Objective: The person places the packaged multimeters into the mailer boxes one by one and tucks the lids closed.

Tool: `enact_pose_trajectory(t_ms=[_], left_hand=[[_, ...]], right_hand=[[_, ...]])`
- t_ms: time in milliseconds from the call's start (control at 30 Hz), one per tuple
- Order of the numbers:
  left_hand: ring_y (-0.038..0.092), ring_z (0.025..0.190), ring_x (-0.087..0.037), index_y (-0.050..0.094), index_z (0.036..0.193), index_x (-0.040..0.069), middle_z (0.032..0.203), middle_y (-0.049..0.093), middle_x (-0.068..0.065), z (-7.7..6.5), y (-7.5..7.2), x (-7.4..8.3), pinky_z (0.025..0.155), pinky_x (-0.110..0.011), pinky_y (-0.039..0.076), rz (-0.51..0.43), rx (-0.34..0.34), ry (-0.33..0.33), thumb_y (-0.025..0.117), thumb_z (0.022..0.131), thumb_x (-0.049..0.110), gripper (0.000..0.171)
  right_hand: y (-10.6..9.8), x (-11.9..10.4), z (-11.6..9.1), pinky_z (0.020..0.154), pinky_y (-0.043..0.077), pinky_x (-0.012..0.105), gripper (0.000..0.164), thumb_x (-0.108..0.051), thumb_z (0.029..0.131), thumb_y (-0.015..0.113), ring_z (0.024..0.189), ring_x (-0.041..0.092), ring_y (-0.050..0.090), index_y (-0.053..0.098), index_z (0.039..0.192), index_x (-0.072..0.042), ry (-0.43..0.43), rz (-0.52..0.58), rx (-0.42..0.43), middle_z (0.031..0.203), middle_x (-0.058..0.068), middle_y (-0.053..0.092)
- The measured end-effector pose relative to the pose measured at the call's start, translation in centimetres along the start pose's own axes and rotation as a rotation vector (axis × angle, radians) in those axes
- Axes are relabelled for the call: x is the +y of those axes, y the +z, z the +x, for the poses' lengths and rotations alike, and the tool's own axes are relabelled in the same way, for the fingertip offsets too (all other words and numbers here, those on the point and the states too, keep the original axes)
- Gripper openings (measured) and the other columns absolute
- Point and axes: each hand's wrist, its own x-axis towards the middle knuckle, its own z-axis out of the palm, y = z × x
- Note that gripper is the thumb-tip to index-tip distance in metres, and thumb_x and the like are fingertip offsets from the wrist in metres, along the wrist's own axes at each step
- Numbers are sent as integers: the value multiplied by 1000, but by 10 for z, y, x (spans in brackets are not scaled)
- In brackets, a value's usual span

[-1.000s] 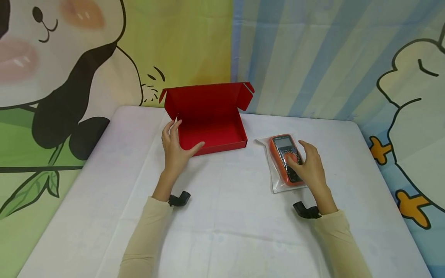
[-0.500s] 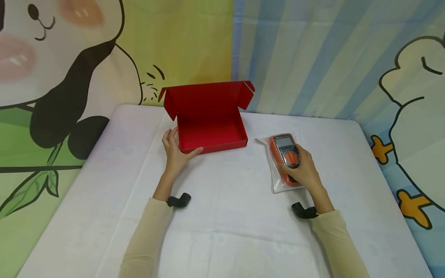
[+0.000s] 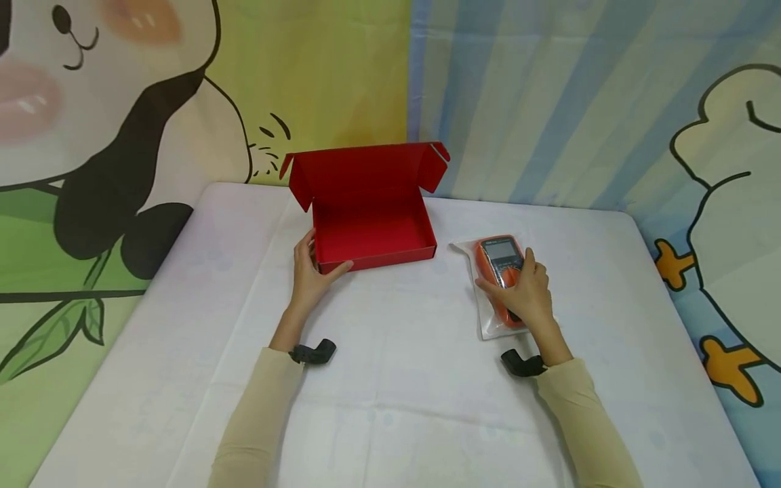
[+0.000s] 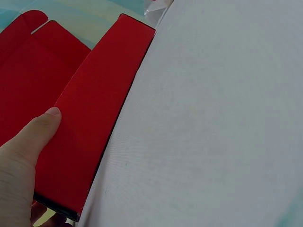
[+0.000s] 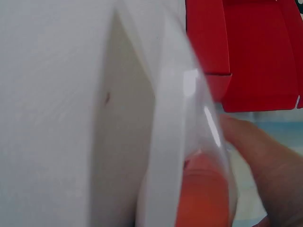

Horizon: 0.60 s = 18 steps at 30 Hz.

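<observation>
An open red cardboard box [image 3: 375,227] stands at the back of the table, lid raised and inside bare. My left hand [image 3: 310,276] grips its near left corner. In the left wrist view the thumb [image 4: 40,132] presses the front wall, while the other fingers go round the short side, mostly hidden. To the right lies an orange and black multimeter [image 3: 502,252] in a clear plastic bag [image 3: 488,324]. My right hand [image 3: 523,293] spans the multimeter from above, thumb at its left side and fingers at its right. Close up in the right wrist view, the bag [image 5: 165,118] is blurred.
A white cloth [image 3: 390,379] covers the table. Behind it hangs a printed curtain [image 3: 518,102], close to the box's raised lid [image 3: 366,169]. A black wrist camera [image 3: 314,352] sits on the left wrist, and another black camera [image 3: 523,364] on the right.
My left hand has closed onto the box's corner. My right hand has moved left over the multimeter, and its thumb has gone to the meter's left side. Box and meter have hardly moved.
</observation>
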Motion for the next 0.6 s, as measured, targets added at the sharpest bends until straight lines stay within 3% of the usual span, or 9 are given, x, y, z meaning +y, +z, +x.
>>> enact_pose_trajectory(t_ms=[267,600], left_hand=[[35,137,-30,28,147,5,147,32,-17,0,0,-4,115,-45,30,7,32,20,84,77,20,92],[38,134,-31,31,146,3,145,35,-19,-3,2,-6,111,-46,36,15,53,3,84,76,17,90]], right_hand=[[-4,-6,3,89,43,67,102,-41,80,76,116,53,42,20,146,13,-27,-58,28,133,40,34],[-3,-3,2,87,43,66,98,-36,79,78,112,50,43,25,145,12,-20,3,48,130,38,37]])
